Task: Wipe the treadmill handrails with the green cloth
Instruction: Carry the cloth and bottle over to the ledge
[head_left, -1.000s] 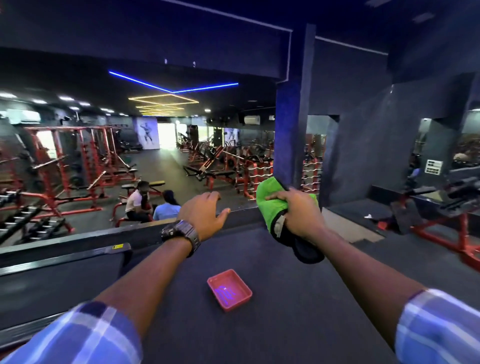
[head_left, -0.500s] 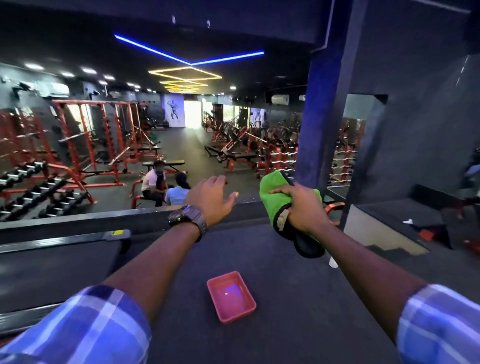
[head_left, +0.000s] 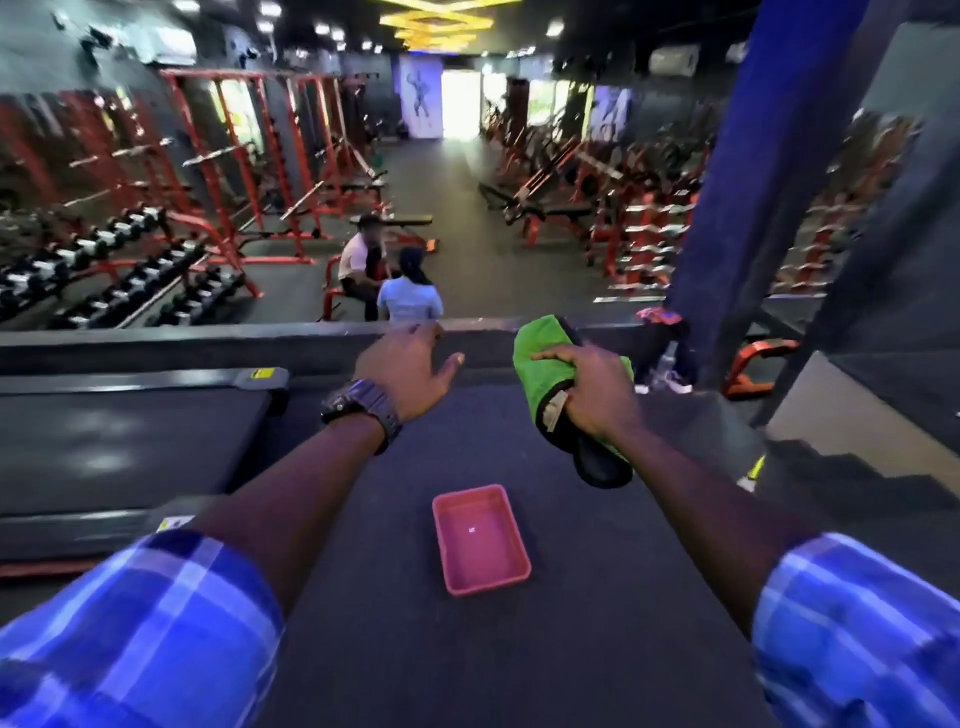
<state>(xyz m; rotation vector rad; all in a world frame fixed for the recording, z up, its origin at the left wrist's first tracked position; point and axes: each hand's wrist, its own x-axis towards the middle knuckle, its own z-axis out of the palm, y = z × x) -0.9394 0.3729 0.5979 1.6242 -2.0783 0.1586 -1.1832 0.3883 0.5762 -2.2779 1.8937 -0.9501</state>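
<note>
Two hands reach over a dark matte floor: right hand (head_left: 597, 395) clenches the folded green cloth (head_left: 535, 364), left hand (head_left: 402, 371) spread, released. Shallow red plastic tray (head_left: 480, 538) below; treadmill (head_left: 119, 441) left.

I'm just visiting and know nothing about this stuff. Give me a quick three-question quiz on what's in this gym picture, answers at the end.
1. Which hand grips the green cloth?
2. True or false: the pink tray lies on the dark floor between the person's two forearms.
3. Pick one. The left hand is: A) holding the tray, B) spread with nothing in it, C) pinching the cloth.

Key
1. The right hand; its fingers curl round the cloth.
2. True.
3. B. It wears a dark watch at the wrist and touches neither tray nor cloth.
</note>
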